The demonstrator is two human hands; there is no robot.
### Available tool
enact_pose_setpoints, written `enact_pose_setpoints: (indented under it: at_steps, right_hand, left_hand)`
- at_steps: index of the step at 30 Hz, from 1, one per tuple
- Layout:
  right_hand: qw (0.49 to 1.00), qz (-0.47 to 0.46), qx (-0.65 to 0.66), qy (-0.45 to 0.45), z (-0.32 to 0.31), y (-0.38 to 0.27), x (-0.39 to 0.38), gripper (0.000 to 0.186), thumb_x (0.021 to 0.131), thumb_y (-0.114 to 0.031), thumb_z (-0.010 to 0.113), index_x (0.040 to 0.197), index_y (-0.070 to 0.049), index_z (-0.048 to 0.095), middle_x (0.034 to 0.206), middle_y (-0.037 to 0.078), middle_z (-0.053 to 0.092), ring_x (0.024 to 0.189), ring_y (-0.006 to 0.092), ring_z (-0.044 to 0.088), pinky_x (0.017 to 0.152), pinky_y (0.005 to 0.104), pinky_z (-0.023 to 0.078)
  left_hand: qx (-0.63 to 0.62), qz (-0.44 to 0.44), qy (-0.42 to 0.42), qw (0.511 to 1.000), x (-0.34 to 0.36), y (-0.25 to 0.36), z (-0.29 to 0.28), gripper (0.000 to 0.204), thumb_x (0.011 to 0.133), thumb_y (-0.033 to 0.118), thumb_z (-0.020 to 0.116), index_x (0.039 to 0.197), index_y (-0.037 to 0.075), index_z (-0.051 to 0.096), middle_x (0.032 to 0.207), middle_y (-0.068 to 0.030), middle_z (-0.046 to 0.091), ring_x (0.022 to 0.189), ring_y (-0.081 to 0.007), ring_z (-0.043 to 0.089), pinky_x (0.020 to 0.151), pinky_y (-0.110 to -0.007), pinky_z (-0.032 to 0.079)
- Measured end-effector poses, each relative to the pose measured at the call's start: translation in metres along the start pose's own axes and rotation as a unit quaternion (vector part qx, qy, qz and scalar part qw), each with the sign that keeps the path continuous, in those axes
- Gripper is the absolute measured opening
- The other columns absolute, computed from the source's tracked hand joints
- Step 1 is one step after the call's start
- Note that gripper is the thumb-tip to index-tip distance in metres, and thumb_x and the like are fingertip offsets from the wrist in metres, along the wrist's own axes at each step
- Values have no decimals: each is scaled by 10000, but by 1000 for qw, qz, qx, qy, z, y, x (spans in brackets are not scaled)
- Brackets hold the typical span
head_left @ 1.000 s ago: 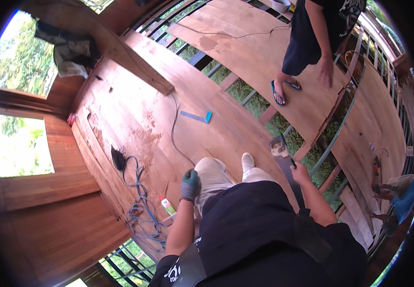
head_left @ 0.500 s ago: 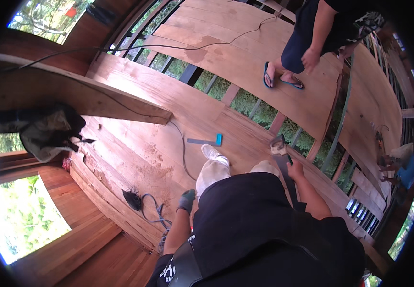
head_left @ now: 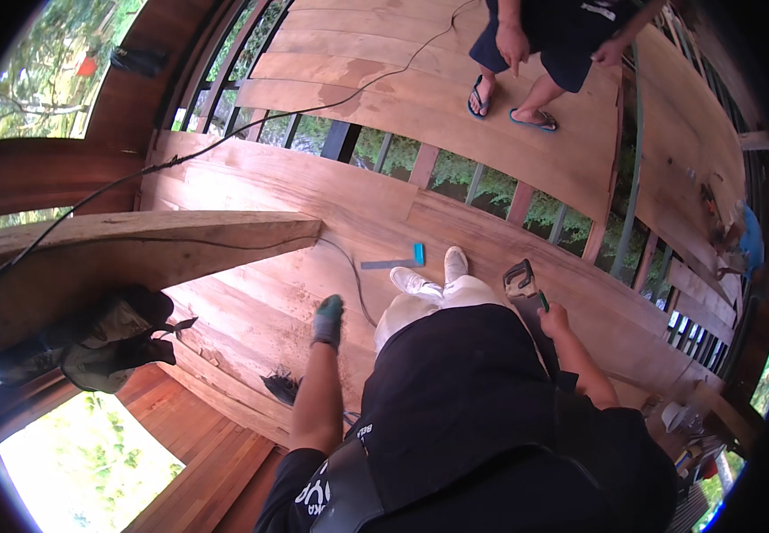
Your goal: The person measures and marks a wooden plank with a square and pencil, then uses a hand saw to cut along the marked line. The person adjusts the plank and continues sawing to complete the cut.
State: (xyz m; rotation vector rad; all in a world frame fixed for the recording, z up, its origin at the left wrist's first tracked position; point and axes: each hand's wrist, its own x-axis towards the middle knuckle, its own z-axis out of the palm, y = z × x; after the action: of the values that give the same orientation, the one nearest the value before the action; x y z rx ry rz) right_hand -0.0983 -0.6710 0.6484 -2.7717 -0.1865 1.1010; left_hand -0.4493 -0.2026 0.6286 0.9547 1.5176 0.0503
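Pale wood and dark metal make up the handsaw (head_left: 529, 309), held at the person's R side above the floorboards (head_left: 491, 231), head view. R hand (head_left: 556, 320), bare, looks clenched round the blade just behind the handle (head_left: 521, 286), w/ a small green stick-like thing (head_left: 543, 302) poking from the fist; exact finger wrap hidden. L hand (head_left: 328, 320), gloved, hangs well apart, nothing seen in it; finger curl too blurred to tell. Saw's prob. light, blade stiff edgewise, bendy flatwise, maybe slick; best hold = handle loop, fingers clear of any teeth. Long axis runs fore-aft, slightly slanted: handle fwd, away from the body, blade back twd the R hip; tip not visible. Try square (head_left: 393, 264) lies just ahead of the shoes (head_left: 415, 284); co-worker (head_left: 571, 27) stands beyond the floor gap (head_left: 455, 173).
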Motion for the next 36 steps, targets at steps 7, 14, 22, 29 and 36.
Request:
enact_pose_setpoints:
  at_steps: [7, 14, 22, 29, 36]
  right_hand:
    - [1000, -6, 20, -6, -17, -10, 17, 282, 919, -242, 677, 1025, 19, 683, 1003, 269, 693, 1003, 454, 655, 877, 505, 519]
    - [998, -69, -5, 12, -36, -40, 76, 256, 917, -232, 668, 1005, 8, 689, 986, 257, 695, 984, 452, 658, 861, 516, 519]
    - [997, 11, 55, 52, -67, -191, 132, 260, 897, -234, 683, 996, 6, 687, 999, 269, 697, 975, 445, 669, 856, 515, 524]
    - [990, 35, 88, 104, -41, -264, 139, 269, 892, -249, 677, 972, 8, 689, 981, 271, 695, 981, 449, 667, 859, 525, 526]
    - [988, 90, 108, 63, 33, -284, 153, 368, 879, -362, 639, 868, -3, 723, 907, 265, 698, 911, 462, 676, 818, 537, 535]
  left_hand:
    - [343, 176, 13, 922, -57, 53, 107, 452, 928, 353, 591, 1208, 11, 684, 1130, -208, 722, 1085, -288, 682, 944, -369, 514]
    - [242, 129, 42, 961, -14, 110, 88, 458, 929, 370, 597, 1216, 27, 691, 1149, -203, 723, 1094, -285, 686, 964, -367, 508]
    - [348, 195, -59, 915, 64, 223, 100, 425, 930, 367, 592, 1159, 26, 705, 1093, -193, 736, 1055, -287, 698, 931, -380, 520]
    - [427, 287, -177, 839, 203, 386, 150, 423, 897, 406, 620, 1141, 74, 716, 1079, -211, 724, 977, -357, 706, 834, -433, 545]
    - [693, 232, -119, 673, 336, 465, 152, 605, 842, 497, 572, 1169, -3, 663, 1178, -272, 667, 1152, -409, 628, 975, -460, 500]
